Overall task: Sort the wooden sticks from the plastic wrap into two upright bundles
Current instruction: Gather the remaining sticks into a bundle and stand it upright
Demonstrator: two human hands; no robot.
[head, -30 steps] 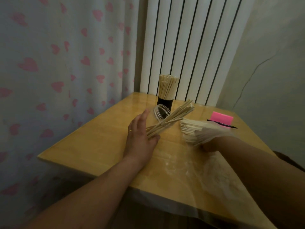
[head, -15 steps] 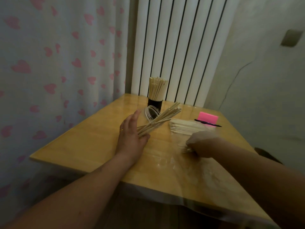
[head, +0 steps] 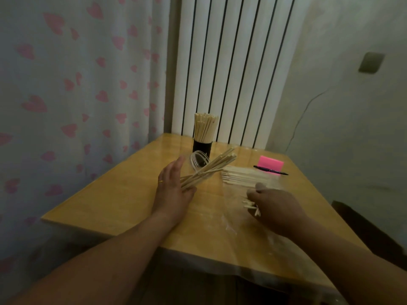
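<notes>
Head view: a tilted bundle of wooden sticks [head: 207, 170] is held by the left hand [head: 174, 194], pinned against the palm by the thumb while the fingers are kept straight. Its far ends are raised and point away from that hand, towards the right. A ring [head: 161, 181] is worn on one of its fingers. The right hand [head: 275, 208] is seen with fingers curled down round a small clutch of sticks [head: 252, 206], whose ends stick out at the hand's left side. Just beyond the right thumb a flat pile of sticks [head: 242, 177] is laid on the plastic wrap [head: 237, 230], which is spread over the table [head: 105, 201] under that hand. Beyond the left fingertips a black cup [head: 202, 147] is stood, with an upright bundle [head: 204, 128] in it. A clear ring-shaped thing [head: 199, 161] is seen just in front of the cup; whether it is touched by the tilted bundle cannot be told. Beyond the flat pile a pink block [head: 272, 164] and a black pen [head: 269, 170] are placed
</notes>
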